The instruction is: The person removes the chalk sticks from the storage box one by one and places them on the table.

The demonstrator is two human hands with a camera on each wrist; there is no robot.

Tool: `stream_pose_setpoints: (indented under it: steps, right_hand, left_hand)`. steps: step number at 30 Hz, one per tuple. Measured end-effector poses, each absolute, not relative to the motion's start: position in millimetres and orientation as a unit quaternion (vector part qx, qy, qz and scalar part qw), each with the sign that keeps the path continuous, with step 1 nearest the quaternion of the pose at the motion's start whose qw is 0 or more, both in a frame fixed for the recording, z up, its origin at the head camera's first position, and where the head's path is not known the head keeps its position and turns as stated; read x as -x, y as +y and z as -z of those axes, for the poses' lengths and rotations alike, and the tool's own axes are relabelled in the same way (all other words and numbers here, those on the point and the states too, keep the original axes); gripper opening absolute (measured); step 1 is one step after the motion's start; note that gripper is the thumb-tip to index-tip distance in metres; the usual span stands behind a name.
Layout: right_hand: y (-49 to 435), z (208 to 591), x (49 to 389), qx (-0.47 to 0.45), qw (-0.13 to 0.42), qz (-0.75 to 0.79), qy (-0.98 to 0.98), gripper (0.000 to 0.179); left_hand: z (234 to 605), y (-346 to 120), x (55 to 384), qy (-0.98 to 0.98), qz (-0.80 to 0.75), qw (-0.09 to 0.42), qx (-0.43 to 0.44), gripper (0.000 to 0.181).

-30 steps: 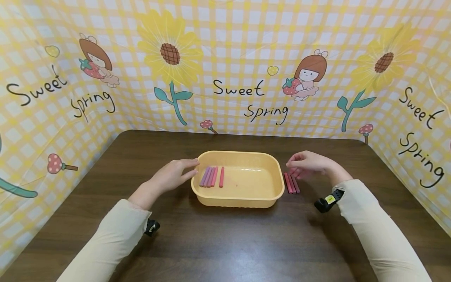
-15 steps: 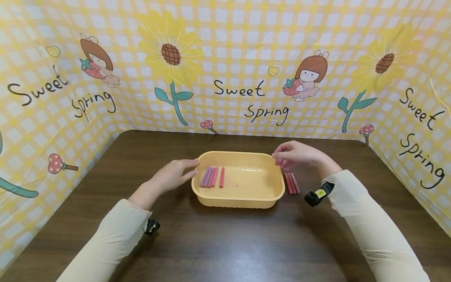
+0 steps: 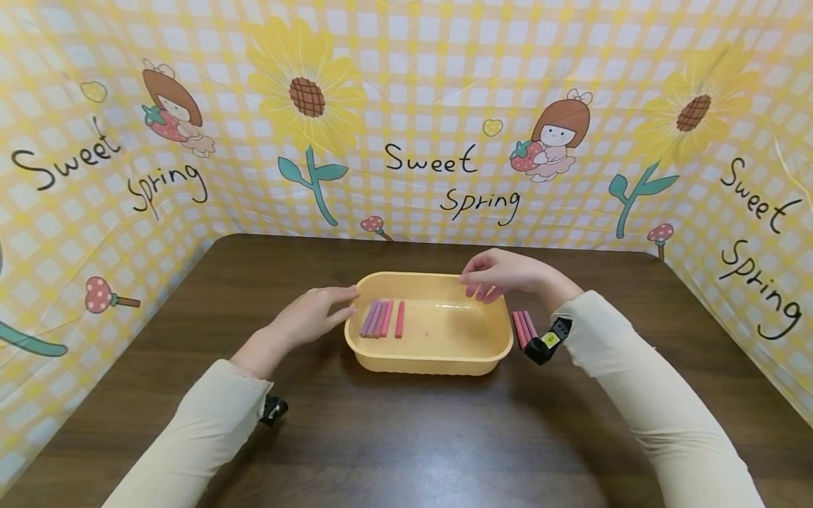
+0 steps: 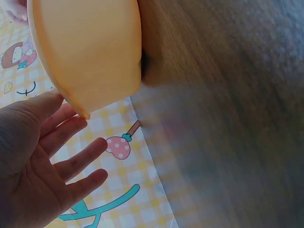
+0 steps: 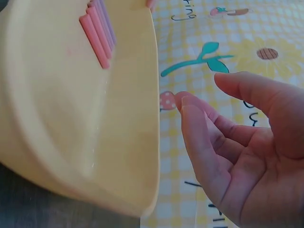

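Note:
A pale yellow plastic basin [image 3: 422, 365] stands on the brown table. My left hand [image 3: 311, 314] holds its left rim, thumb and forefinger at the edge, with the other fingers spread in the left wrist view. Inside, at the left, lie several thin pink and purple sticks [image 3: 381, 319], which look like chalk or crayon pieces; one reddish-pink stick [image 3: 399, 319] sits slightly apart. Over the basin's back right rim hovers my right hand [image 3: 504, 274]. Its thumb and forefinger are apart with nothing between them, as the right wrist view shows.
More pink and purple sticks [image 3: 524, 326] lie on the table just right of the basin, partly hidden by the black right wrist camera [image 3: 547, 343]. A yellow checked cloth [image 3: 419, 77] with printed sunflowers stands around the table's back and sides.
My right hand has moved left from above the sticks beside the basin to over the back right rim. My left hand, the basin and the sticks have stayed put.

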State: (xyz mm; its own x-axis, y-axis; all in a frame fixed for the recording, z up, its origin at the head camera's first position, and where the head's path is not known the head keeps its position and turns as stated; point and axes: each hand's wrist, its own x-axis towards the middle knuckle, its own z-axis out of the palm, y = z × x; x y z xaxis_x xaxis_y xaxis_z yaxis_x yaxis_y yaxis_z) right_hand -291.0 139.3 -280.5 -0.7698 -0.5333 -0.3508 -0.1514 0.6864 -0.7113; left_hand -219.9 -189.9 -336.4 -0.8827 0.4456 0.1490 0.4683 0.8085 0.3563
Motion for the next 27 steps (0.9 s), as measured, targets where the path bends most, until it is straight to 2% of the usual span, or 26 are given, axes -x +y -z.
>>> stream_pose_setpoints:
  steps: [27]
  right_hand:
    - [87,293,309,0.218,0.350,0.333,0.848,0.038]
  left_hand:
    - [337,-190,221,-0.951,0.192,0.028,0.241,0.041]
